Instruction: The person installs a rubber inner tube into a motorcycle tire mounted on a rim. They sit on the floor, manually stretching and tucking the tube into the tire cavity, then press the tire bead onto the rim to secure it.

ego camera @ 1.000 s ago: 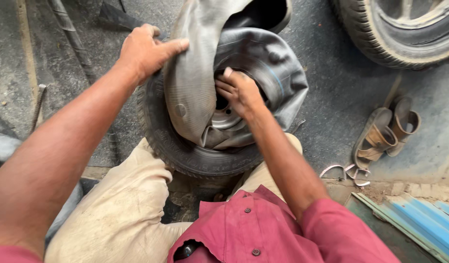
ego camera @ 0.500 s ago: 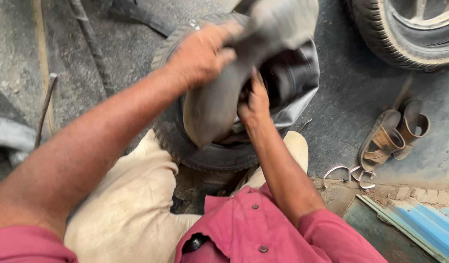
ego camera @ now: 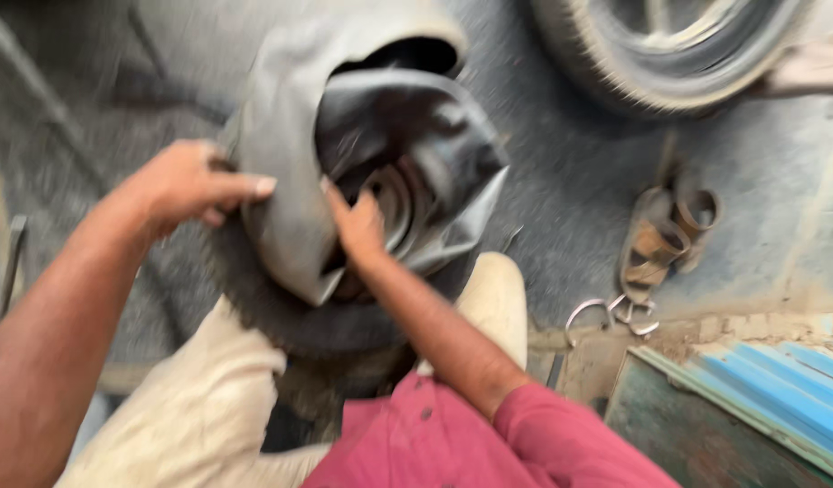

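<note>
A small black tyre (ego camera: 281, 316) on a metal rim (ego camera: 394, 203) stands between my knees on the ground. A grey rubber inner tube (ego camera: 290, 172) hangs half out of it, folded over the top. My left hand (ego camera: 186, 185) grips the tube's outer fold at the tyre's left side. My right hand (ego camera: 357, 221) reaches in near the rim and presses on the tube there. The picture is blurred by motion.
A larger tyre (ego camera: 651, 54) lies at the top right. A pair of brown sandals (ego camera: 665, 235) and some metal rings (ego camera: 611, 312) rest on the ground to the right. A blue corrugated sheet (ego camera: 769, 380) fills the lower right corner. A thin rod (ego camera: 14, 262) lies at the left.
My left hand has dropped from the top of the tube to the tyre's left side. The tube has settled lower over the tyre, and the view has shifted.
</note>
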